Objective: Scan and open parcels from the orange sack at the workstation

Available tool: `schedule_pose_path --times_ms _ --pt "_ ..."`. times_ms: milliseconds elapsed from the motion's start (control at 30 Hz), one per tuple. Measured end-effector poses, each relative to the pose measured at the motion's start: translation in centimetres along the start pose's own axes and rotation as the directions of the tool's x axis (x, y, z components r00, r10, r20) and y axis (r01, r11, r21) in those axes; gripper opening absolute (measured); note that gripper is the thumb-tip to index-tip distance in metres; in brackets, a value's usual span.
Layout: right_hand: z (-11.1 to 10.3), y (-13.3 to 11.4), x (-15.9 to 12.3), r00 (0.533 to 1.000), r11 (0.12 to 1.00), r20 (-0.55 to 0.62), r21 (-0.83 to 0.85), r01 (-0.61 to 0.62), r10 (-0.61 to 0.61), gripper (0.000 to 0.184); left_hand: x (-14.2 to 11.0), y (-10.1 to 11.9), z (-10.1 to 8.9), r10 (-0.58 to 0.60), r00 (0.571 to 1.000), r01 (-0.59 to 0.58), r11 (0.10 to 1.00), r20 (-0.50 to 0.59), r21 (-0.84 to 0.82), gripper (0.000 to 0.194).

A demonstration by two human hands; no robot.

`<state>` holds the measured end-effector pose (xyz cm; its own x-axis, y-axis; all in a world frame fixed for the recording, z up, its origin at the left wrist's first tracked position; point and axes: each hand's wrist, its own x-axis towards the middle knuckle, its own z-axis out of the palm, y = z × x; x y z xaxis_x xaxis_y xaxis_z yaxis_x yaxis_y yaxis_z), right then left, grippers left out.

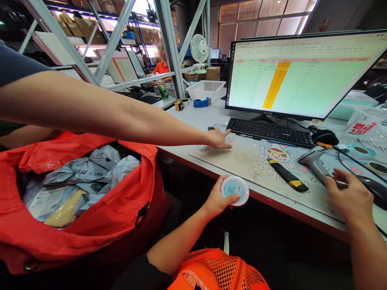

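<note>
My left hand (220, 197) grips a round white tub (242, 190) with a pale blue label and a barcode facing up, just off the desk's front edge. At the right, my right hand (350, 197) has its thumb and fingers around the handle end of a grey barcode scanner (314, 161), which rests low over the desk mat. A black and yellow utility knife (287, 175) lies left of the scanner. A co-worker's hand (219, 139) reaches in from the left, fingers spread at the keyboard's near left corner.
A red bag (130, 193) full of grey parcels stands open at the left. Behind the mat are a keyboard (269, 131) and a monitor (302, 76). A mouse (373, 189) sits at the right. Blue tape dispenser (202, 102), white basket (208, 89) and metal frame posts stand farther back.
</note>
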<state>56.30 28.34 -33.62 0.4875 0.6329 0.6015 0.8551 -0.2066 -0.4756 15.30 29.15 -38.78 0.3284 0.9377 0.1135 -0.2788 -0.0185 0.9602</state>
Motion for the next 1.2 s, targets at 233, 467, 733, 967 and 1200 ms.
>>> schedule_pose_path --times_ms 233,467,733,967,1200 --pt "0.1 0.4 0.0 1.0 1.0 0.019 -0.018 -0.011 0.011 0.071 0.0 0.2 -0.1 0.0 1.0 0.0 1.0 -0.01 0.014 0.074" --pt "1.6 0.4 1.8 0.999 0.999 0.016 0.004 0.032 -0.032 0.072 8.9 3.6 0.5 0.196 0.981 -0.193 0.974 -0.011 0.117 0.065" --pt "4.3 0.1 5.8 0.996 0.996 0.021 -0.01 0.09 -0.09 0.068 23.9 5.8 2.3 0.164 0.985 -0.149 0.965 -0.056 0.215 0.058" --pt "6.5 2.0 6.0 0.976 0.972 -0.031 -0.093 0.214 -0.218 0.065 24.8 2.9 0.9 0.148 0.989 -0.141 0.961 -0.012 0.238 0.063" --pt "6.8 1.7 5.0 0.964 0.951 -0.001 -0.161 0.264 -0.267 0.065 24.2 2.9 1.0 0.177 0.984 -0.168 0.956 -0.015 0.241 0.072"
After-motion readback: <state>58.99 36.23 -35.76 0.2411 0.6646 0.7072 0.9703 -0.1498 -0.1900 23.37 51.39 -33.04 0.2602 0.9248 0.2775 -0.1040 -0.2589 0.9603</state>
